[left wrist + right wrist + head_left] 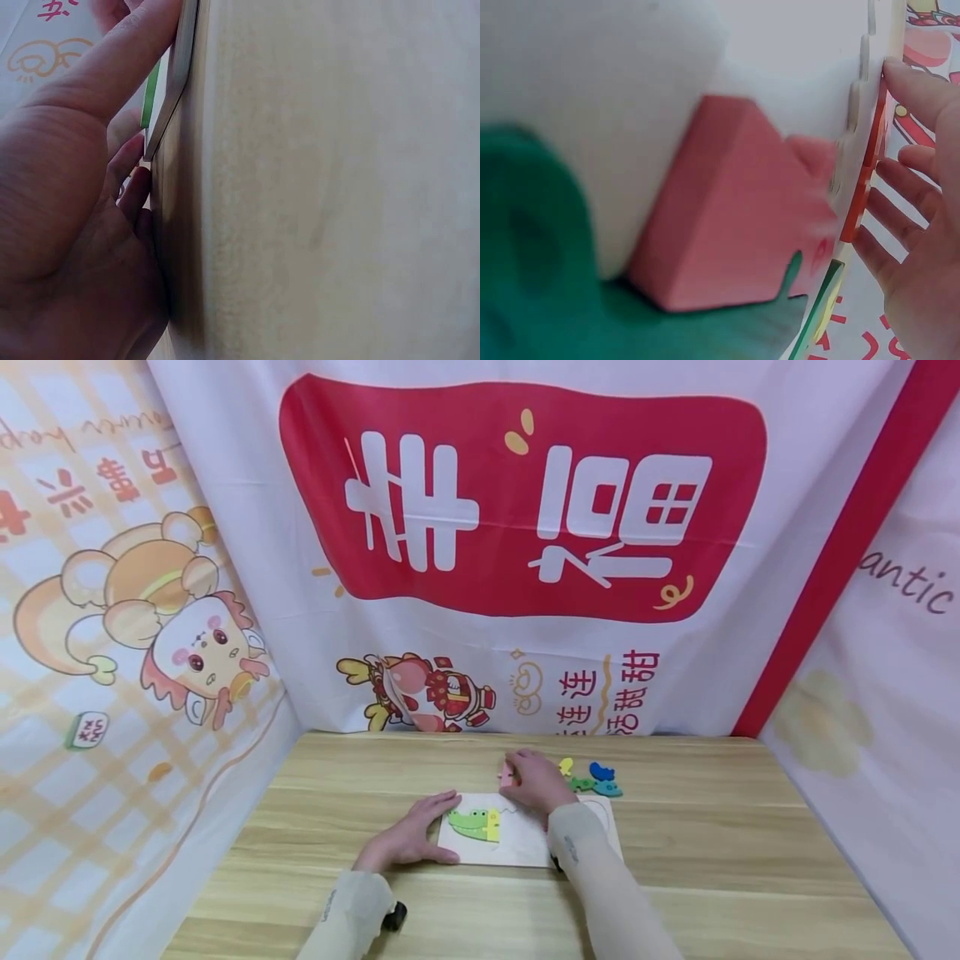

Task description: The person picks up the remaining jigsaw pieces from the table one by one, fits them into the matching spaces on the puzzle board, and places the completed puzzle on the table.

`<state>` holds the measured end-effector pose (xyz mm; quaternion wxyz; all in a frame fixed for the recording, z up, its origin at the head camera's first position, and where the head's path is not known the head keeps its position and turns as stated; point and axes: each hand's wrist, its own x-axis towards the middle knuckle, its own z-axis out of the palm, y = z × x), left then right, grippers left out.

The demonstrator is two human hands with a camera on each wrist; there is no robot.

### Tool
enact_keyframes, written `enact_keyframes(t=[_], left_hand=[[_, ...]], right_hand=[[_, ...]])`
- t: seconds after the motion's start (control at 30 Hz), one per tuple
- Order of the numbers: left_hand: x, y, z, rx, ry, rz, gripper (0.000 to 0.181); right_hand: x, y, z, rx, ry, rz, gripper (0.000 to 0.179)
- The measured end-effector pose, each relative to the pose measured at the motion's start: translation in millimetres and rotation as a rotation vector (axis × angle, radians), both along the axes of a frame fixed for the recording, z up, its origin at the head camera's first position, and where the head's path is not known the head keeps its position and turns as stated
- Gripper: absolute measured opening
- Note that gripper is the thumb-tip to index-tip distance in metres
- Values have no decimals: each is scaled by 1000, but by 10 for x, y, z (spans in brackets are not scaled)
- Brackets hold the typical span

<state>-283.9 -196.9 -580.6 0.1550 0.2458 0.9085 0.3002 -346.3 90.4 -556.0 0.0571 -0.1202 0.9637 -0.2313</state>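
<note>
A pale puzzle board [521, 856] lies on the table, with a green crocodile-head piece [468, 824] and a yellow piece [492, 825] at its left. My left hand [408, 835] rests at the board's left end, fingers at the back corner and thumb by the front corner. Over the board's back edge, my right hand [536, 779] pinches a pink puzzle piece [506, 772] between thumb and fingers. In the right wrist view, red-orange edges show at those fingertips. Close to that camera sit a larger pink piece [735, 217] and a green piece [532, 217].
Several loose pieces lie behind the board's right end, among them a blue one [602, 771], a teal one [607, 788] and a yellow one [566, 766]. The wooden table [337, 777] meets printed cloth [525, 677] at the back and sides.
</note>
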Motion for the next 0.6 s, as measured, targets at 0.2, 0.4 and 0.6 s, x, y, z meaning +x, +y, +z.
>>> enact_keyframes(t=[0.2,0.4,0.6], left_hand=[[-5,5,0,1,-5,0,107],[-8,8,-14,-3,0,-6,107],[1,0,4,3,-4,0,107]], right_hand=[[-19,-4,-21,35,16,8,69],[-48,20,-9,-11,-14,-13,67],[-45,80,94,-220,-60,-37,61]])
